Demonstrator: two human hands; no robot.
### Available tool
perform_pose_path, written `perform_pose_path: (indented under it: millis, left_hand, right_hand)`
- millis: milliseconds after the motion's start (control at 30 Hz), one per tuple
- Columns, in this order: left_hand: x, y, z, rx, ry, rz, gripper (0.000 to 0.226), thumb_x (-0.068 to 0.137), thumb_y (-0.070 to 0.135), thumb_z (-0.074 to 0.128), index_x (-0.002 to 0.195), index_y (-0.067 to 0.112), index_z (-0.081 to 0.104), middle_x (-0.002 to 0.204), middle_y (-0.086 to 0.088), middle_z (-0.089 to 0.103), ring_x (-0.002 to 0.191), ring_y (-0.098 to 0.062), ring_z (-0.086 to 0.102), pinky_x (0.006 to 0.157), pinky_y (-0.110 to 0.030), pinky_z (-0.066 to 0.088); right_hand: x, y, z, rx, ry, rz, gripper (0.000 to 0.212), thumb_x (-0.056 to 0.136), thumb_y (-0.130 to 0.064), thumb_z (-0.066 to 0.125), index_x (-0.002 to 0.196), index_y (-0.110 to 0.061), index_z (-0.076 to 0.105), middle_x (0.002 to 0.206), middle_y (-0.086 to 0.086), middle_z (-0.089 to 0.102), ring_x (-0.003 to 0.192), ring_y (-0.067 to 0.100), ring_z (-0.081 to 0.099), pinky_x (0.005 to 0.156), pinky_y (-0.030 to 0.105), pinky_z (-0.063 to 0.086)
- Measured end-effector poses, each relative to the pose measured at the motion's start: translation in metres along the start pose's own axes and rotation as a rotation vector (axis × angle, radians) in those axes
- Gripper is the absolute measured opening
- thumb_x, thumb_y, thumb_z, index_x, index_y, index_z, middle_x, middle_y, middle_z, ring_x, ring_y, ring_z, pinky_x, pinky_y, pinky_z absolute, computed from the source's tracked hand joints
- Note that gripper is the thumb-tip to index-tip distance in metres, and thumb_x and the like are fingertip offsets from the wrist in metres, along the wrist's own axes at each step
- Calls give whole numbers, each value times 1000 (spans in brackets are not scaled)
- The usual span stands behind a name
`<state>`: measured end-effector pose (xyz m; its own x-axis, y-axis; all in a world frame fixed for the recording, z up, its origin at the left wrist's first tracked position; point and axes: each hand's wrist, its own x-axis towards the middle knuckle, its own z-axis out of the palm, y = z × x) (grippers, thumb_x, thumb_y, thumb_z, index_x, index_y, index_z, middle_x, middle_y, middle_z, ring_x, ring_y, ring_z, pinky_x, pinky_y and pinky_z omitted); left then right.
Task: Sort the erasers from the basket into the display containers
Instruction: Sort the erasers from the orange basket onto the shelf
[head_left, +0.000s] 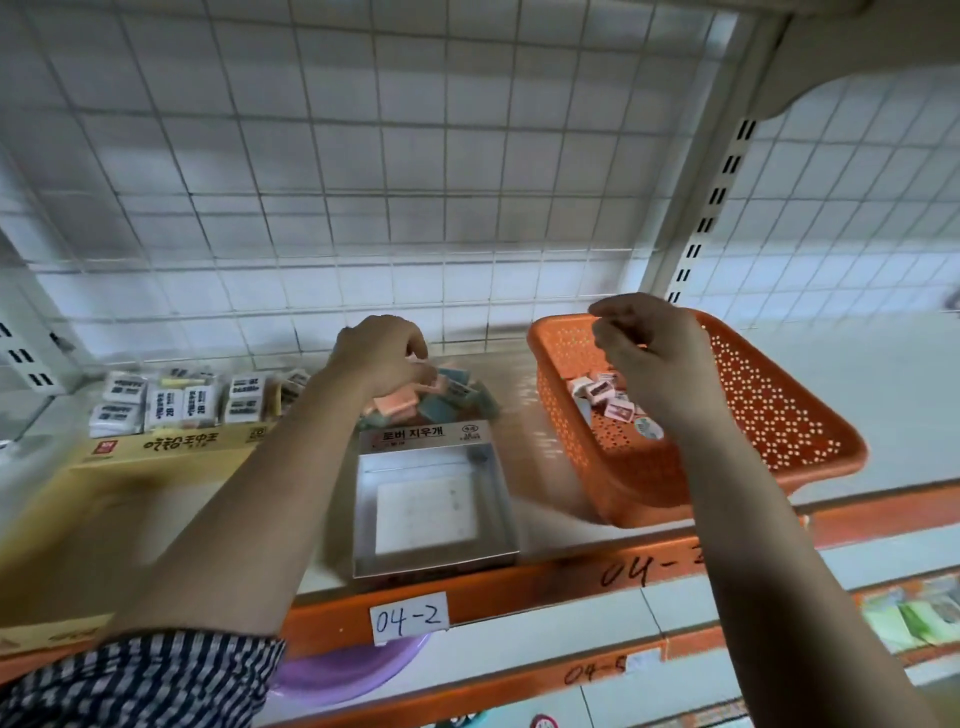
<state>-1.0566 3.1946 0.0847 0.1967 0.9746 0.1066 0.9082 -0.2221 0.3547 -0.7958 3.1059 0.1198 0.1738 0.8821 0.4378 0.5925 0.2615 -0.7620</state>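
Step in hand: drop-off. Left grip (382, 353) is down on the pile at the back of the clear container (363, 519), fingers curled round a pink eraser (428, 382) as far as the blur lets me tell. Right grip (654, 358) hovers over the orange basket (779, 415), fingers curled in, tips drawn together. I can't tell if anything is in it.

Next move, my call: let the pink one go onto the pile, then reach the right grip down for another pick, matched by colour to its container.

Stock: a few small wrapped erasers (605, 395) lie loose at the basket's far end, white and pink with printed sleeves. The clear container holds pink and teal ones at the back, and its front is bare. White erasers (166, 405) sit in the yellow box (171, 447) to the left. All are on the shelf (883, 395).
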Motion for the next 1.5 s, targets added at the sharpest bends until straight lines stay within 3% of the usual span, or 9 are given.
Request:
perform_pose_path:
  millis: [100, 233, 333, 433, 567, 833, 1033, 1300, 1500]
  left_hand:
    - [1, 21, 0, -96, 153, 97, 18, 88, 37, 67, 96, 21, 70, 101, 3, 67, 94, -20, 61, 88, -41, 48]
    - [-1, 67, 9, -208, 280, 233, 13, 92, 30, 60, 90, 22, 70, 92, 6, 67, 84, -16, 61, 80, -39, 50]
    - [-5, 96, 20, -257, 327, 291, 12, 92, 29, 60, 90, 22, 70, 91, 7, 68, 82, -13, 62, 78, -36, 50]
    - [-8, 114, 31, -278, 364, 319, 12, 92, 29, 61, 91, 22, 69, 91, 5, 69, 83, -13, 63, 79, -34, 50]
    - [-11, 125, 39, -296, 382, 306, 11, 92, 28, 61, 92, 20, 70, 92, 5, 69, 83, -12, 63, 79, -33, 51]
    - [-5, 143, 43, -321, 327, 334, 9, 90, 21, 65, 92, 17, 72, 92, 3, 71, 86, -15, 64, 80, -31, 50]
    - [23, 166, 47, -102, 28, 426, 13, 88, 21, 66, 99, 20, 73, 99, 5, 71, 85, -7, 59, 77, -27, 46]
    - [58, 193, 68, 244, -256, 469, 23, 84, 25, 67, 107, 25, 65, 100, 3, 63, 92, -20, 60, 78, -39, 52]
    - [62, 195, 80, 302, -298, 440, 29, 78, 19, 73, 105, 24, 64, 95, 0, 62, 86, -20, 59, 71, -34, 51]
  right_hand:
    - [20, 13, -31, -64, 7, 16, 15, 90, -15, 63, 99, -23, 71, 80, -7, 68, 72, 14, 64, 67, 22, 51]
    - [47, 34, -53, -317, -130, -26, 14, 89, -11, 64, 99, -15, 73, 89, -3, 69, 80, 10, 63, 69, 1, 43]
    - [60, 52, -54, -508, -370, -62, 13, 87, -13, 68, 98, -16, 74, 96, -2, 70, 86, 13, 66, 79, 18, 50]
    - [63, 68, -43, -737, -628, -132, 17, 85, -18, 71, 101, -16, 75, 100, -3, 70, 87, 7, 59, 68, 12, 37]
    - [64, 83, -26, -839, -787, -118, 27, 81, -30, 75, 103, -16, 75, 102, 3, 72, 93, 18, 64, 77, 24, 46]
    - [65, 84, -23, -839, -733, -158, 30, 79, -34, 76, 97, -11, 72, 96, 5, 70, 91, 21, 63, 74, 27, 46]
    - [55, 76, -76, -523, -521, -25, 27, 65, -28, 88, 70, -17, 64, 71, -7, 62, 68, 11, 58, 55, 19, 40]
    - [15, 91, -106, -282, -301, 54, 28, 68, -21, 87, 75, -7, 64, 65, -10, 59, 61, -12, 55, 51, 8, 37]
    - [13, 101, -106, -209, -195, 71, 26, 69, -28, 86, 73, -17, 63, 71, 3, 65, 69, 15, 62, 59, 26, 44]
